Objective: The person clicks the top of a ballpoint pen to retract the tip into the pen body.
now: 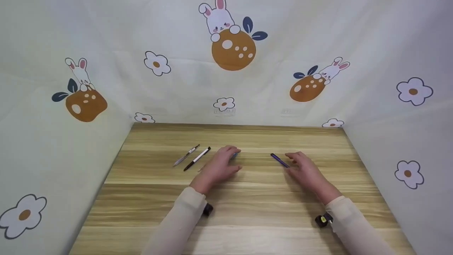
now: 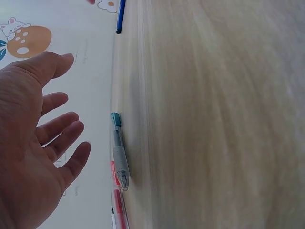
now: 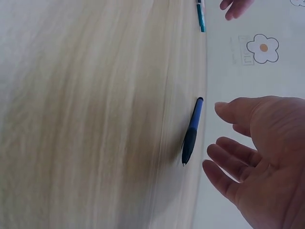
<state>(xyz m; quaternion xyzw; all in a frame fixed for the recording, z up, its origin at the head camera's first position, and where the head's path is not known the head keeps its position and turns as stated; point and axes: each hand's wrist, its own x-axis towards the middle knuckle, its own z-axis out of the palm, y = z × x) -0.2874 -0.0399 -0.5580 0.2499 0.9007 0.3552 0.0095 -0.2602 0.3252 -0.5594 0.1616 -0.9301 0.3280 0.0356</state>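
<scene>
My left hand (image 1: 219, 166) hovers over a clear pen with a teal end (image 2: 120, 157), thumb and fingers spread apart and nothing between them. In the head view the hand covers most of that pen, and only its teal end (image 1: 236, 154) shows by the fingers. Off to the right, my right hand (image 1: 307, 171) is held beside a blue pen with a dark grip (image 1: 279, 160). Its fingers are loosely bent and hold nothing. In the right wrist view the blue pen (image 3: 192, 129) lies whole on the wood, tip toward the person.
Left of the left hand lie a white-and-black pen (image 1: 198, 158) and a clear pen with a dark end (image 1: 185, 156), side by side. A red pen (image 2: 119, 205) shows low in the left wrist view. Patterned cloth (image 1: 184, 88) walls the wooden table (image 1: 247, 219) at back and sides.
</scene>
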